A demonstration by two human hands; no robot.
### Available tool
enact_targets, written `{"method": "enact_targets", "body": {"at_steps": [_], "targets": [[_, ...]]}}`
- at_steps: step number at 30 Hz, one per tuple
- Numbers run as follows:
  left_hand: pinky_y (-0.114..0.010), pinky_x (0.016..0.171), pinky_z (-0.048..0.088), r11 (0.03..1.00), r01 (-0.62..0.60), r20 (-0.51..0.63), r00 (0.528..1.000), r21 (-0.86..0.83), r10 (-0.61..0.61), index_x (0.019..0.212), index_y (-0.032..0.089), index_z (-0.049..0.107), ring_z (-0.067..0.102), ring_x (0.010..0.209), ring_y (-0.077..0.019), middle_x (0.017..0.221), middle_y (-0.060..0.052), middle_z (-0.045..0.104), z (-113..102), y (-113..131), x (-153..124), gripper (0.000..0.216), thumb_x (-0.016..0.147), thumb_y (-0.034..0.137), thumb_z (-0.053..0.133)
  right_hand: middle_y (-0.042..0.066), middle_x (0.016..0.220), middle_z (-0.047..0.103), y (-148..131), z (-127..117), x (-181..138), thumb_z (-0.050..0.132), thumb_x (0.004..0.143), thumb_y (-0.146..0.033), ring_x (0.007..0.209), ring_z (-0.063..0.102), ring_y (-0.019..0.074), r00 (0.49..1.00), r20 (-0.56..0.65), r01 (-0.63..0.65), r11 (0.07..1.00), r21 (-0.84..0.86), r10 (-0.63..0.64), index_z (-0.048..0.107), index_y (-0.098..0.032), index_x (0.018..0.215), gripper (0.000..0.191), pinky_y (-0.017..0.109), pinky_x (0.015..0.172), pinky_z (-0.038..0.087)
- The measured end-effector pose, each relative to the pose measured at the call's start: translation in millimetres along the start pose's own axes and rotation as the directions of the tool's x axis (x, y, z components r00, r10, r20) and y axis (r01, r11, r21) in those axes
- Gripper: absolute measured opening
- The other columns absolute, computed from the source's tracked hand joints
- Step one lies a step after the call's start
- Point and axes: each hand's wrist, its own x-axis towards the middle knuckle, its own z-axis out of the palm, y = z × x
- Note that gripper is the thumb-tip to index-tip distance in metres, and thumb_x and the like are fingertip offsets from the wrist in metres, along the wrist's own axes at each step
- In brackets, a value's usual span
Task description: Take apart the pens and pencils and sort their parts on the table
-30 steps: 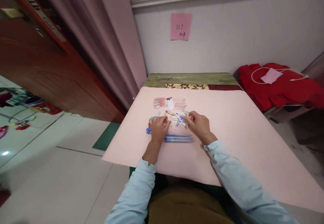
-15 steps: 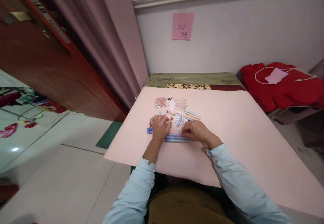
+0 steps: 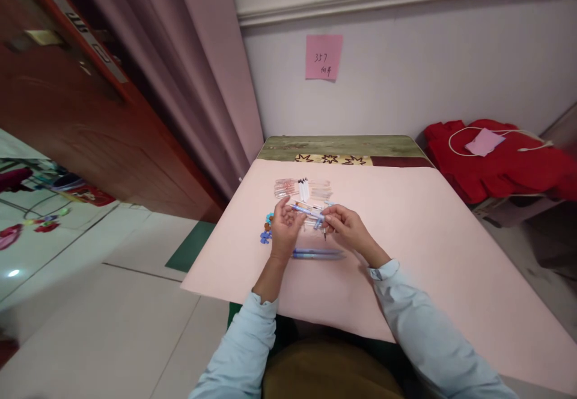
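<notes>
A slim blue pen (image 3: 309, 210) is raised above the table, slanting between my two hands. My right hand (image 3: 346, 226) pinches its right end between thumb and fingertips. My left hand (image 3: 286, 231), palm turned up with curled fingers, has the other end at its thumb and fingertips. Beneath lies a loose heap of pen parts (image 3: 311, 226), partly covered by my hands. Closer to me, blue pens (image 3: 318, 255) lie side by side. Left of my left hand are small dark blue pieces (image 3: 265, 238), with brown and teal ones (image 3: 269, 218) behind them.
Behind the heap stand out white sticks with black tips (image 3: 303, 189), between clear reddish tubes (image 3: 285, 187) and pale clear tubes (image 3: 321, 189). A pink sheet (image 3: 406, 237) covers the table. Red cloth (image 3: 496, 173) with a white cable is piled at the right.
Both hands have lifted off the table, with the blue pen now between them. My right hand has moved up from the row of blue pens, which shows fewer pens.
</notes>
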Motion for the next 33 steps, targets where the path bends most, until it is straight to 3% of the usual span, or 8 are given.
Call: {"method": "enact_targets", "body": {"at_steps": [2, 6, 13, 18, 22, 28, 31, 33], "targets": [[-0.022, 0.061, 0.046, 0.978, 0.105, 0.022, 0.994, -0.181, -0.103, 0.133, 0.023, 0.049, 0.06, 0.069, -0.0097, 0.102, -0.004, 0.066, 11.2, 4.2, -0.3, 0.071, 0.07, 0.033, 0.081, 0.002, 0.074, 0.066, 0.5, 4.9, 0.4, 0.064, 0.084, -0.049, 0.061, 0.057, 0.0135, 0.999, 0.034, -0.018, 0.997, 0.071, 0.015, 0.06, -0.019, 0.102, 0.036, 0.027, 0.06, 0.047], [-0.02, 0.054, 0.04, 0.913, 0.27, 0.124, 0.962, -0.307, -0.243, 0.101, 0.015, 0.065, 0.054, 0.057, -0.0068, 0.084, -0.004, 0.07, 25.4, 10.9, -2.3, 0.038, 0.071, 0.034, 0.08, -0.001, 0.071, 0.059, 2.5, 5.1, 0.2, 0.062, 0.087, -0.053, 0.058, 0.049, 0.0109, 0.994, 0.104, -0.039, 0.994, 0.1, 0.029, 0.061, -0.019, 0.1, 0.037, 0.025, 0.055, 0.039], [-0.021, 0.051, 0.036, 0.869, 0.375, 0.191, 0.925, -0.324, -0.328, 0.085, 0.013, 0.07, 0.048, 0.05, -0.0061, 0.062, 0.0, 0.063, 27.6, 5.0, -1.7, 0.029, 0.072, 0.036, 0.08, -0.007, 0.052, 0.031, 0.3, -4.3, -2.4, 0.05, 0.09, -0.065, 0.047, 0.023, 0.0085, 0.943, 0.297, -0.156, 0.988, -0.009, 0.152, 0.064, -0.018, 0.082, 0.051, 0.025, 0.045, 0.017], [-0.024, 0.067, 0.045, 0.841, 0.399, 0.305, 0.905, -0.367, -0.296, 0.092, 0.013, 0.075, 0.057, 0.066, -0.0097, 0.073, -0.003, 0.067, 22.9, 8.6, -3.8, 0.03, 0.069, 0.031, 0.082, -0.009, 0.05, 0.025, -5.3, -8.1, -5.0, 0.049, 0.089, -0.066, 0.046, 0.016, 0.0086, 0.924, 0.318, -0.242, 0.969, 0.049, 0.215, 0.061, -0.018, 0.078, 0.05, 0.026, 0.045, 0.012], [-0.024, 0.065, 0.043, 0.869, 0.35, 0.227, 0.932, -0.35, -0.283, 0.089, 0.013, 0.075, 0.054, 0.064, -0.0095, 0.069, -0.001, 0.063, 23.5, 9.0, -7.5, 0.028, 0.07, 0.034, 0.081, -0.008, 0.049, 0.027, -3.4, -5.3, -2.9, 0.045, 0.092, -0.064, 0.046, 0.02, 0.0099, 0.931, 0.313, -0.187, 0.982, -0.028, 0.186, 0.057, -0.02, 0.075, 0.049, 0.026, 0.046, 0.016], [-0.024, 0.055, 0.034, 0.929, 0.246, -0.04, 0.963, -0.277, -0.267, 0.059, 0.015, 0.06, 0.042, 0.051, -0.0065, 0.053, 0.003, 0.052, 34.7, 2.2, -8.9, 0.033, 0.072, 0.038, 0.08, -0.001, 0.064, 0.055, -1.4, 0.9, -0.6, 0.052, 0.092, -0.047, 0.063, 0.048, 0.0135, 0.982, 0.151, 0.167, 0.907, -0.387, -0.116, 0.06, -0.02, 0.071, 0.036, 0.026, 0.061, 0.035], [-0.023, 0.054, 0.032, 0.901, 0.264, -0.094, 0.945, -0.345, -0.313, 0.061, 0.015, 0.058, 0.041, 0.05, -0.0056, 0.053, 0.005, 0.05, 39.8, -1.4, -8.6, 0.035, 0.068, 0.039, 0.082, -0.002, 0.068, 0.061, 0.6, -2.0, -1.8, 0.065, 0.083, -0.045, 0.062, 0.051, 0.0138, 0.992, 0.056, 0.124, 0.888, -0.442, -0.111, 0.064, -0.02, 0.082, 0.025, 0.024, 0.06, 0.036], [-0.022, 0.054, 0.031, 0.886, 0.278, -0.086, 0.94, -0.371, -0.331, 0.063, 0.015, 0.058, 0.042, 0.051, -0.0053, 0.053, 0.005, 0.05, 41.2, -3.0, -8.4, 0.035, 0.067, 0.039, 0.084, -0.002, 0.065, 0.061, 2.1, -4.8, -1.9, 0.059, 0.087, -0.049, 0.06, 0.051, 0.0143, 0.997, 0.029, 0.074, 0.888, -0.455, -0.068, 0.066, -0.021, 0.084, 0.029, 0.024, 0.058, 0.036]]}}
